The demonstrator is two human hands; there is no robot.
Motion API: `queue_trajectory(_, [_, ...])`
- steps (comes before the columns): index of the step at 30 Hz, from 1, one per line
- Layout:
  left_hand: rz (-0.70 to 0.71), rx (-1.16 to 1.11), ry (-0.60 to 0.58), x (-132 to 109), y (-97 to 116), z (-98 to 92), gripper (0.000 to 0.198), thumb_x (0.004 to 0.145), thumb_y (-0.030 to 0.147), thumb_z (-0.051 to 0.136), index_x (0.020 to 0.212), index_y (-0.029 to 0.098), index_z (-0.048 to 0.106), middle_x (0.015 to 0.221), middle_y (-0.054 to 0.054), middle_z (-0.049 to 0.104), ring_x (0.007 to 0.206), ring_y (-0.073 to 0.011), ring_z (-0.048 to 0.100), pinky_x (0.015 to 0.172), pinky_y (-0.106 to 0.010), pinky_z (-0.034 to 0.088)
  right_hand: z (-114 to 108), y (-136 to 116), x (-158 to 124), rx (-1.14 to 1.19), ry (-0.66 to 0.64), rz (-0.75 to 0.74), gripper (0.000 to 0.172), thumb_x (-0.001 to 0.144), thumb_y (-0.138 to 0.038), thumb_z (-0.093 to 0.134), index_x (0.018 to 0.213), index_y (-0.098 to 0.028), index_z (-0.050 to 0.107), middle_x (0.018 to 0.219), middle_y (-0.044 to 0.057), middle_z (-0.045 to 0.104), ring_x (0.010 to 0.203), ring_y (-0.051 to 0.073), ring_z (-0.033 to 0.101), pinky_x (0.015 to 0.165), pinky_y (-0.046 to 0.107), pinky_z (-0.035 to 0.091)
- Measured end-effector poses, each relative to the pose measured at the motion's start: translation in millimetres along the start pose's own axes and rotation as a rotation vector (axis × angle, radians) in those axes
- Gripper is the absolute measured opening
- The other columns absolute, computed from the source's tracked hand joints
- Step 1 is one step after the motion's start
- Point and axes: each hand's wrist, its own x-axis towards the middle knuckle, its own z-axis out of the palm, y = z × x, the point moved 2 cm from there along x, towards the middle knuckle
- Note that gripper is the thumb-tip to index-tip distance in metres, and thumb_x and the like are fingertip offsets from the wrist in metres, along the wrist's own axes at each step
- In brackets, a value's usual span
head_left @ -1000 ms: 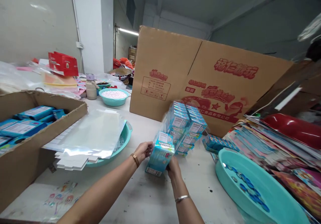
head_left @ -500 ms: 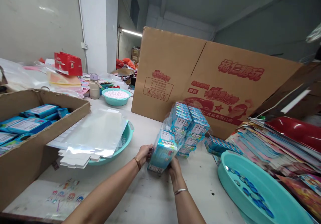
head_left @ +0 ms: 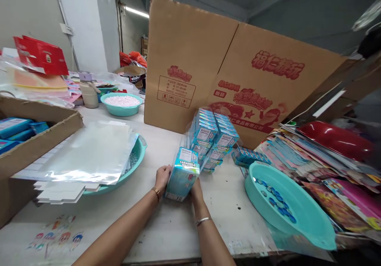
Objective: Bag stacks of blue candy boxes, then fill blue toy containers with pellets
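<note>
A blue candy box (head_left: 182,178) in clear wrap, printed "Caramelo Macizo", stands on the white table between my two hands. My left hand (head_left: 162,178) is closed against its left side, with the fingertips hidden behind it. Pressed to the lower right side, my right hand (head_left: 195,192) is mostly covered by the box. Just behind stand stacked rows of the same blue boxes (head_left: 207,133), partly in clear film, close to the held box.
A large cardboard carton (head_left: 190,59) stands behind the stacks. At right is a turquoise basin (head_left: 309,214) with blue discs; at left, plastic sheets (head_left: 89,151) lie over another basin (head_left: 142,145). An open carton (head_left: 38,109) holds blue boxes at far left.
The view has turned right and down, so everything sits further left in it. Both hands keep the box between them, and it stands slightly more upright.
</note>
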Motion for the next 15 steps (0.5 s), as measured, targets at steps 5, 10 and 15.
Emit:
queue_trajectory(5, [0.178, 0.262, 0.045, -12.4, 12.8, -11.1, 0.025, 0.073, 0.015, 0.065, 0.053, 0.021, 0.051, 0.073, -0.003, 0.052, 0.089, -0.0209, 0.052, 0.075, -0.024, 0.038, -10.6, -3.0, -12.7, -0.303, 0.068, -0.058, 0.025, 0.071, -0.035, 0.067, 0.09, -0.019, 0.072, 0.107, 0.013, 0.07, 0.109, 0.03, 0.057, 0.09, 0.036, 0.044])
queue_trajectory(10, [0.189, 0.379, -0.048, -15.4, 33.1, -24.8, 0.027, 0.059, 0.007, 0.074, 0.055, 0.022, 0.051, 0.079, -0.004, 0.055, 0.102, -0.0242, 0.053, 0.077, -0.023, 0.038, -20.3, -10.2, -19.6, -0.632, 0.073, -0.069, 0.028, 0.076, -0.02, 0.061, 0.103, -0.019, 0.068, 0.123, 0.018, 0.061, 0.125, 0.034, 0.044, 0.103, 0.044, 0.032])
queue_trajectory(15, [0.03, 0.371, -0.1, -11.6, 46.0, -30.6, 0.031, 0.067, 0.018, 0.072, 0.051, 0.022, 0.046, 0.054, 0.002, 0.046, 0.063, -0.0185, 0.053, 0.059, -0.025, 0.036, -31.2, -23.9, -19.3, -0.469, 0.05, -0.005, 0.014, 0.078, -0.025, 0.058, 0.083, -0.018, 0.069, 0.093, 0.012, 0.071, 0.096, 0.029, 0.062, 0.086, 0.038, 0.044])
